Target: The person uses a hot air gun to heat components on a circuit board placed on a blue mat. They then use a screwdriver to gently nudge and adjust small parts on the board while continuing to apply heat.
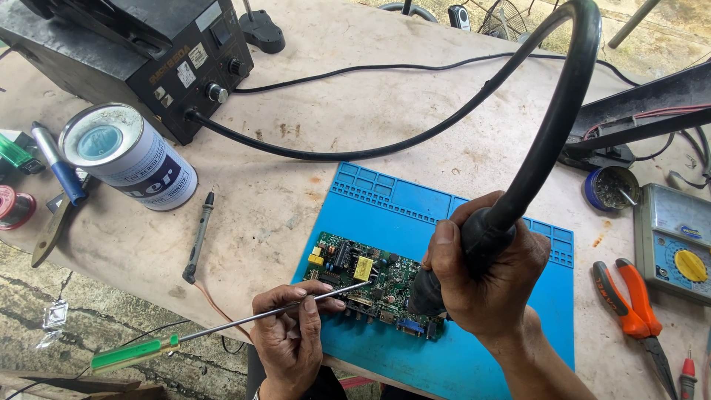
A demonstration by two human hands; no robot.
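Observation:
A green circuit board (348,270) with a yellow part lies on a blue work mat (415,207). My left hand (290,333) grips the metal shaft of a long screwdriver (244,318) with a green handle; its tip rests on the board near the yellow part. My right hand (485,274) is closed around a black hot-air handpiece (474,244), pointing down at the board's right side. Its thick black hose (563,111) arches up and back to a black station (141,52).
A white tin can (129,155) and a probe (198,237) lie left of the mat. Orange-handled pliers (629,304), a meter (678,241) and a small round tin (611,187) sit at right. The table's front edge runs lower left.

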